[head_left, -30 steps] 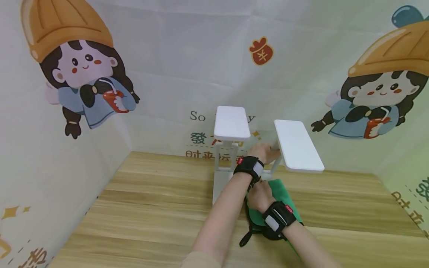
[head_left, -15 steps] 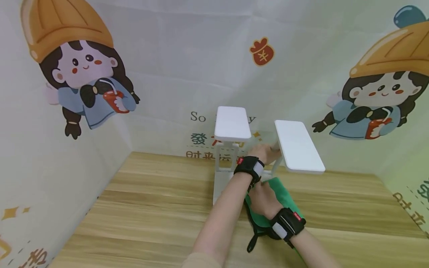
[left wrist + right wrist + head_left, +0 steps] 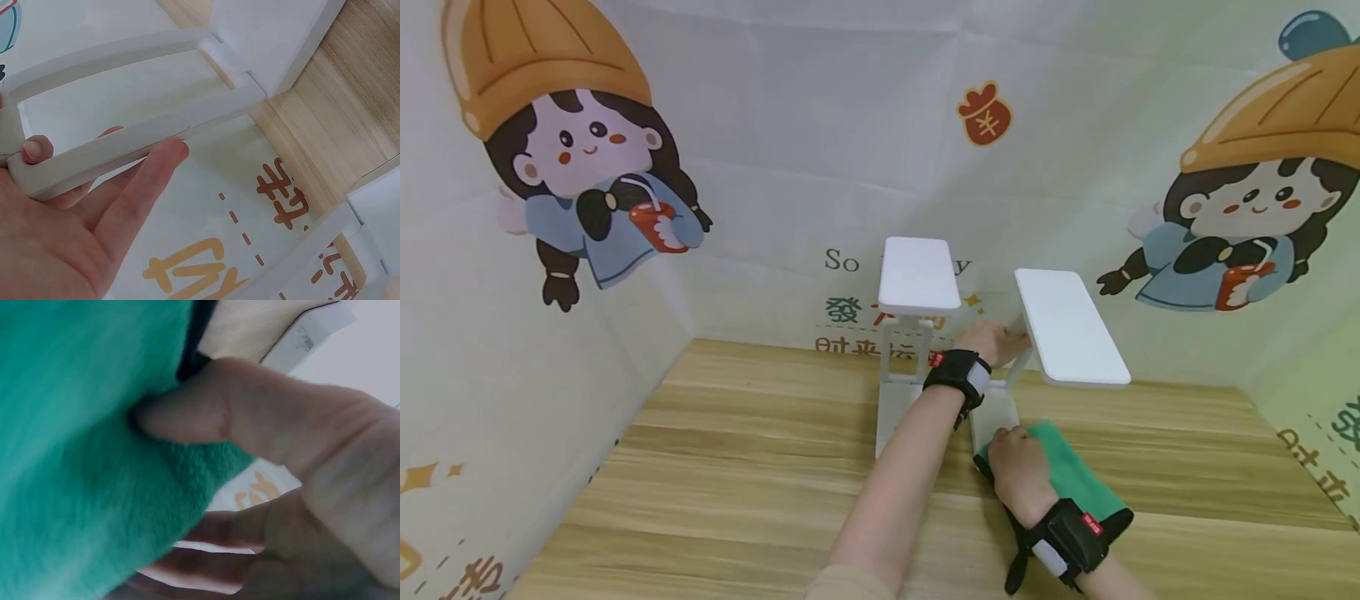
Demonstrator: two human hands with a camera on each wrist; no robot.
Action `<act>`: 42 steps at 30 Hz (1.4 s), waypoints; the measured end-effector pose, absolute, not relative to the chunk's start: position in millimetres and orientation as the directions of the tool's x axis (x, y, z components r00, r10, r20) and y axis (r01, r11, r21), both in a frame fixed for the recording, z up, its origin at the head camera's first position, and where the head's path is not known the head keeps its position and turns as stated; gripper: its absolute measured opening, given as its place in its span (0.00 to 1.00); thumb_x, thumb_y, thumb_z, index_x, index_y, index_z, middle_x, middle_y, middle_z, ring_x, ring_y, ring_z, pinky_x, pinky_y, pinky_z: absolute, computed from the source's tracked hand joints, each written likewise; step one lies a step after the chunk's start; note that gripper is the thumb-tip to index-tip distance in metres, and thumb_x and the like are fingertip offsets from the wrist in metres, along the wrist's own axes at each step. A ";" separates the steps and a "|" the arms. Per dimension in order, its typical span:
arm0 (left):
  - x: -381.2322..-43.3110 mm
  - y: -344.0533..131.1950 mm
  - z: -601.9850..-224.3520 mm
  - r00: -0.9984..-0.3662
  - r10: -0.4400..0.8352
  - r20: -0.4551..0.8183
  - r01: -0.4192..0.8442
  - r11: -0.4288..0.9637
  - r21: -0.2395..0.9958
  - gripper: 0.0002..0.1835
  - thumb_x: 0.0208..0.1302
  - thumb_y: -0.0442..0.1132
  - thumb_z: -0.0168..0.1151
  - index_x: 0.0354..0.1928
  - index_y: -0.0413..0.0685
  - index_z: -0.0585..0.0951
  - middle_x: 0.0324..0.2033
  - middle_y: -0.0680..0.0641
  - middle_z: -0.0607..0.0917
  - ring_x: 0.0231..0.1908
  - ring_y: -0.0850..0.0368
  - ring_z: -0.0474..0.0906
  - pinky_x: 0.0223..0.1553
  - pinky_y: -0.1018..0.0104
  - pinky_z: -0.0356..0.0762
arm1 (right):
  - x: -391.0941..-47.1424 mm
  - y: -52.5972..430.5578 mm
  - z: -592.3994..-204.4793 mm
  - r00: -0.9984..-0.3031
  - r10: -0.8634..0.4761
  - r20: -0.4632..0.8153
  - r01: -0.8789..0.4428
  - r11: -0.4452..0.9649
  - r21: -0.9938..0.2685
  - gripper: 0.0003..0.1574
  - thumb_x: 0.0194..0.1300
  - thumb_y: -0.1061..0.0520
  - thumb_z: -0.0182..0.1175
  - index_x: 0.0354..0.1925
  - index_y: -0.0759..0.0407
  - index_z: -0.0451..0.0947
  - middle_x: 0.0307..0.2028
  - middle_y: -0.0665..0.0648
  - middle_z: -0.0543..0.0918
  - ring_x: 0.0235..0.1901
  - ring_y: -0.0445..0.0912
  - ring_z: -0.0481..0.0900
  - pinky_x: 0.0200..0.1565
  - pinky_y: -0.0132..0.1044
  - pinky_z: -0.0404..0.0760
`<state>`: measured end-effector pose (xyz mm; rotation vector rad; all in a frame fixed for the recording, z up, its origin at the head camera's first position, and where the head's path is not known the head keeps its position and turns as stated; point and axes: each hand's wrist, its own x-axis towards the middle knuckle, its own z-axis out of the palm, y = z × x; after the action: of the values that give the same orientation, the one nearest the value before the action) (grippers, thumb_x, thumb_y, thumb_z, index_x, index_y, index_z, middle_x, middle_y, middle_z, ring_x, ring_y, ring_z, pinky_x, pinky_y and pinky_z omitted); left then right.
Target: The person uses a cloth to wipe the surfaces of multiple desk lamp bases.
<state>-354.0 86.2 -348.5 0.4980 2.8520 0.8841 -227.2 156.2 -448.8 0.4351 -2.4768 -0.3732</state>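
My left hand (image 3: 992, 342) grips the upright arm of the right-hand white stand (image 3: 1071, 327), just below its tilted top plate. In the left wrist view the fingers wrap the stand's open frame (image 3: 156, 128), one finger lying along a side bar. My right hand (image 3: 1021, 471) pinches a fuzzy green cloth (image 3: 1082, 479) with black trim and a black hanging loop. Cloth and knuckles are at the front end of the stand's flat base (image 3: 996, 408). Up close in the right wrist view, the thumb (image 3: 187, 415) presses into the cloth; the fingers behind it are partly hidden.
A second white stand (image 3: 919, 273) stands close to the left, beside my left forearm. Both stands are on a wood-grain table (image 3: 730, 467), near the printed backdrop (image 3: 820, 125) at the rear. Black bands are strapped on both wrists.
My right hand has drawn the green cloth toward me and to the right along the stand's base, uncovering the base's rear part. The left hand keeps its grip in the same place.
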 end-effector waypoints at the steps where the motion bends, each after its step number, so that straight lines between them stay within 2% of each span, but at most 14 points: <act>1: -354.1 86.0 -348.9 -0.939 0.343 -0.012 0.275 0.773 0.572 0.25 0.66 0.64 0.45 0.42 0.53 0.81 0.22 0.52 0.76 0.20 0.59 0.67 0.21 0.69 0.62 | -227.9 156.1 -448.8 -0.772 -0.402 0.493 -0.248 0.904 0.349 0.16 0.43 0.68 0.71 0.19 0.68 0.70 0.19 0.63 0.71 0.16 0.51 0.71 0.17 0.39 0.73; 4: -356.0 85.0 -350.5 -0.937 0.350 0.001 0.287 0.768 0.573 0.24 0.67 0.64 0.44 0.40 0.55 0.80 0.21 0.52 0.76 0.18 0.59 0.66 0.20 0.68 0.61 | -231.9 156.9 -447.8 -0.774 -0.467 0.428 -0.398 0.884 0.245 0.15 0.44 0.71 0.70 0.28 0.70 0.73 0.28 0.65 0.74 0.22 0.56 0.73 0.19 0.42 0.74; 7: -356.6 84.3 -350.6 -0.937 0.348 0.022 0.296 0.762 0.576 0.23 0.67 0.64 0.45 0.39 0.56 0.80 0.21 0.53 0.76 0.20 0.59 0.67 0.21 0.68 0.62 | -235.9 160.7 -443.8 -0.827 -0.461 0.320 -0.460 0.884 0.084 0.23 0.42 0.72 0.71 0.39 0.69 0.74 0.40 0.68 0.74 0.32 0.61 0.74 0.27 0.47 0.77; 10: -357.1 84.9 -350.6 -0.934 0.356 0.030 0.308 0.761 0.571 0.24 0.67 0.64 0.45 0.38 0.56 0.81 0.23 0.54 0.78 0.22 0.59 0.70 0.22 0.68 0.64 | -235.9 165.5 -439.0 -0.912 -0.349 0.216 -0.363 0.931 -0.027 0.33 0.40 0.69 0.73 0.48 0.69 0.74 0.45 0.71 0.73 0.37 0.66 0.74 0.32 0.50 0.78; 13: -357.6 85.8 -351.2 -0.932 0.361 0.024 0.310 0.763 0.567 0.25 0.66 0.65 0.44 0.40 0.55 0.81 0.27 0.52 0.81 0.23 0.59 0.71 0.23 0.68 0.65 | -233.1 165.2 -436.3 -0.949 -0.262 0.178 -0.271 0.962 -0.030 0.34 0.42 0.67 0.72 0.51 0.68 0.74 0.44 0.75 0.72 0.35 0.67 0.74 0.27 0.50 0.78; 15: -357.4 85.6 -351.5 -0.935 0.355 0.021 0.305 0.769 0.562 0.26 0.66 0.66 0.43 0.44 0.56 0.81 0.31 0.52 0.83 0.25 0.59 0.72 0.24 0.67 0.65 | -232.8 161.4 -437.3 -0.941 -0.278 0.191 -0.284 0.959 -0.003 0.29 0.45 0.68 0.70 0.48 0.65 0.74 0.41 0.75 0.72 0.31 0.66 0.74 0.21 0.48 0.75; 18: -355.9 85.8 -350.4 -0.942 0.334 0.021 0.289 0.780 0.555 0.27 0.67 0.65 0.42 0.46 0.56 0.82 0.36 0.50 0.84 0.28 0.57 0.75 0.29 0.65 0.69 | -235.9 153.9 -439.7 -0.892 -0.384 0.239 -0.388 0.921 0.033 0.24 0.46 0.71 0.69 0.44 0.62 0.76 0.42 0.74 0.73 0.31 0.66 0.73 0.19 0.46 0.74; 21: -353.4 87.5 -349.0 -0.956 0.291 0.027 0.259 0.800 0.541 0.28 0.67 0.65 0.41 0.44 0.55 0.83 0.40 0.50 0.85 0.37 0.54 0.79 0.39 0.60 0.73 | -240.6 148.7 -440.6 -0.844 -0.468 0.263 -0.479 0.877 0.026 0.25 0.41 0.72 0.72 0.40 0.62 0.78 0.42 0.72 0.74 0.32 0.65 0.73 0.22 0.47 0.76; 24: -352.5 89.9 -349.0 -0.964 0.265 0.031 0.241 0.813 0.530 0.27 0.66 0.64 0.42 0.36 0.54 0.83 0.41 0.49 0.85 0.43 0.51 0.79 0.45 0.56 0.73 | -241.0 148.8 -439.1 -0.842 -0.467 0.269 -0.486 0.874 -0.003 0.27 0.38 0.71 0.73 0.41 0.66 0.78 0.41 0.69 0.75 0.32 0.64 0.74 0.26 0.49 0.77; 28: -354.0 91.9 -349.5 -0.960 0.278 0.042 0.256 0.804 0.536 0.27 0.65 0.64 0.44 0.21 0.53 0.76 0.28 0.51 0.82 0.32 0.55 0.76 0.34 0.63 0.70 | -236.4 154.8 -438.3 -0.887 -0.346 0.305 -0.349 0.936 0.047 0.27 0.40 0.69 0.71 0.41 0.71 0.73 0.34 0.68 0.75 0.27 0.61 0.74 0.25 0.48 0.77; 32: -356.1 92.6 -349.7 -0.951 0.306 0.037 0.276 0.792 0.544 0.29 0.65 0.65 0.45 0.16 0.52 0.71 0.18 0.51 0.74 0.22 0.57 0.69 0.24 0.67 0.63 | -236.2 161.1 -433.9 -0.947 -0.225 0.231 -0.208 0.973 0.097 0.24 0.43 0.66 0.70 0.39 0.73 0.73 0.30 0.69 0.73 0.25 0.59 0.75 0.26 0.47 0.77; 37: -358.8 90.9 -352.2 -0.950 0.309 0.036 0.278 0.793 0.541 0.28 0.66 0.64 0.44 0.22 0.50 0.77 0.20 0.50 0.77 0.22 0.57 0.70 0.24 0.67 0.63 | -252.7 169.8 -424.0 -0.932 -0.338 0.127 -0.350 0.933 -0.083 0.21 0.47 0.66 0.67 0.41 0.72 0.76 0.36 0.70 0.76 0.33 0.60 0.76 0.35 0.51 0.77; 40: -358.3 90.3 -352.8 -0.950 0.308 0.055 0.288 0.793 0.537 0.28 0.66 0.63 0.45 0.17 0.51 0.74 0.16 0.52 0.74 0.20 0.59 0.67 0.22 0.68 0.61 | -269.8 173.6 -420.7 -0.901 -0.420 0.108 -0.433 0.884 -0.176 0.21 0.51 0.64 0.64 0.45 0.71 0.77 0.42 0.70 0.78 0.44 0.62 0.73 0.51 0.57 0.70; 42: -357.4 90.9 -353.3 -0.947 0.316 0.061 0.298 0.787 0.540 0.29 0.67 0.61 0.45 0.13 0.51 0.68 0.12 0.53 0.68 0.17 0.60 0.63 0.20 0.69 0.59 | -279.5 175.4 -420.0 -0.893 -0.439 0.100 -0.451 0.872 -0.193 0.18 0.53 0.63 0.61 0.42 0.72 0.78 0.44 0.69 0.79 0.49 0.62 0.71 0.59 0.58 0.63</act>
<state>-357.4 90.9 -353.3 0.5050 2.9387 0.8804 -279.5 175.4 -420.0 0.7110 -2.9874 0.3273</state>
